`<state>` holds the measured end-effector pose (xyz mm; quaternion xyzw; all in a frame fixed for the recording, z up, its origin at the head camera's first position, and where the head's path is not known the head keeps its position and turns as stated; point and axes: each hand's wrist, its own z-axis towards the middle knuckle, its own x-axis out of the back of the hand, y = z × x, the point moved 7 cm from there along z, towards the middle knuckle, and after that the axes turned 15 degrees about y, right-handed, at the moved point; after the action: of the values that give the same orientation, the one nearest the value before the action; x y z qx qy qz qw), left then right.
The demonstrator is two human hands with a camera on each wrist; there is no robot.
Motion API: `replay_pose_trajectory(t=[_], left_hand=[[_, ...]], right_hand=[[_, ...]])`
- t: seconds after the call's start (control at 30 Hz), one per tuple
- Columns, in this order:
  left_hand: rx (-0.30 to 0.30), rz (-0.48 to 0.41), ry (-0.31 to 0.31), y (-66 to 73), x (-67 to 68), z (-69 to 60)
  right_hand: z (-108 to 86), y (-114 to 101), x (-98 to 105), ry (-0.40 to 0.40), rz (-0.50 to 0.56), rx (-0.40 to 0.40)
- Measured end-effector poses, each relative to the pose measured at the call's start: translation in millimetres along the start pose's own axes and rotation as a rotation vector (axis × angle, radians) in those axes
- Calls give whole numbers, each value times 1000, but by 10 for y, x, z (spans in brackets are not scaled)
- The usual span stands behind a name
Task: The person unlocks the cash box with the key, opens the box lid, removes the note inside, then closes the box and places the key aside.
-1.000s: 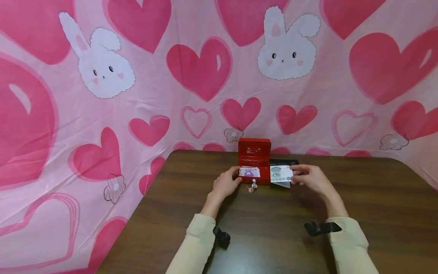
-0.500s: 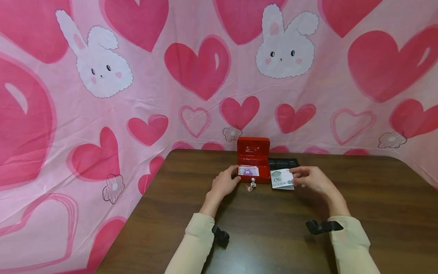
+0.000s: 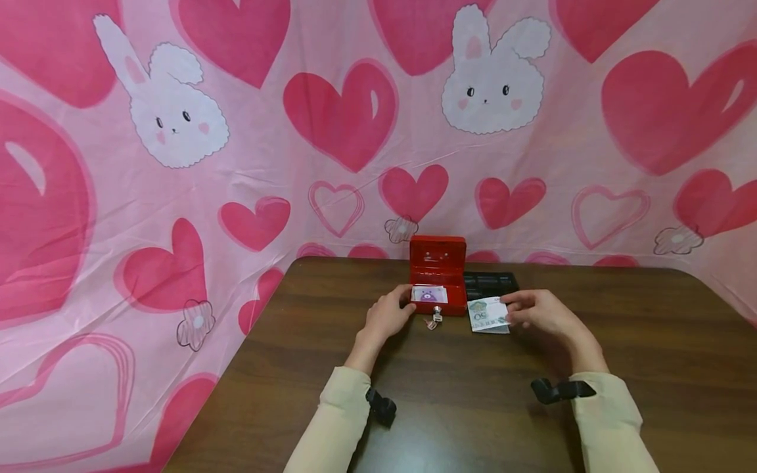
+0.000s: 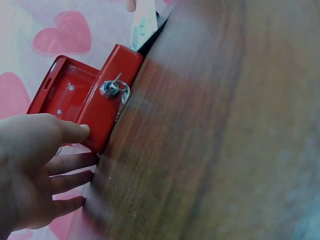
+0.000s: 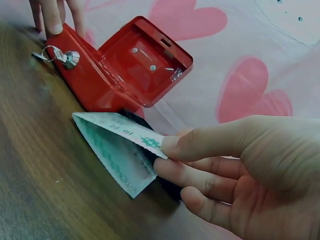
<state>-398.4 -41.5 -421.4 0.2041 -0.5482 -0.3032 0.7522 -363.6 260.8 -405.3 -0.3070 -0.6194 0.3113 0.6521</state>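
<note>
A small red cash box (image 3: 455, 300) stands with its lid (image 3: 437, 252) raised, and a purple-printed note with a bear (image 3: 429, 295) lies inside. My left hand (image 3: 387, 317) rests against the box's left end; in the left wrist view its thumb (image 4: 75, 132) touches the front corner, and the other fingers stretch out straight beside it. Just right of the box, my right hand (image 3: 547, 318) pinches a folded green-and-white banknote (image 5: 120, 145) between thumb and fingers. Its fold is partly spread, with the loose flap hanging down. A key on a ring (image 4: 125, 92) hangs from the box's lock.
Behind the banknote lies a black tray with compartments (image 3: 489, 284), beside the box. The brown wooden table (image 3: 461, 394) ends at a pink cloth (image 3: 343, 39) printed with hearts and rabbits.
My right hand has drawn the banknote slightly toward me and down, away from the black tray, which now shows more. The left hand stays against the cash box.
</note>
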Motion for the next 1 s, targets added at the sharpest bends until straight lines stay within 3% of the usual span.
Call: replay_pose_trajectory(t=[0.5, 0.77, 1.0], left_hand=[[-4, -4, 0, 21, 19, -10], [-11, -4, 0, 20, 14, -12], [-14, 3, 3, 26, 16, -8]], right_hand=[[-15, 58, -103, -51, -32, 25], [-16, 48, -37, -14, -26, 40], [20, -40, 57, 80, -11, 90]])
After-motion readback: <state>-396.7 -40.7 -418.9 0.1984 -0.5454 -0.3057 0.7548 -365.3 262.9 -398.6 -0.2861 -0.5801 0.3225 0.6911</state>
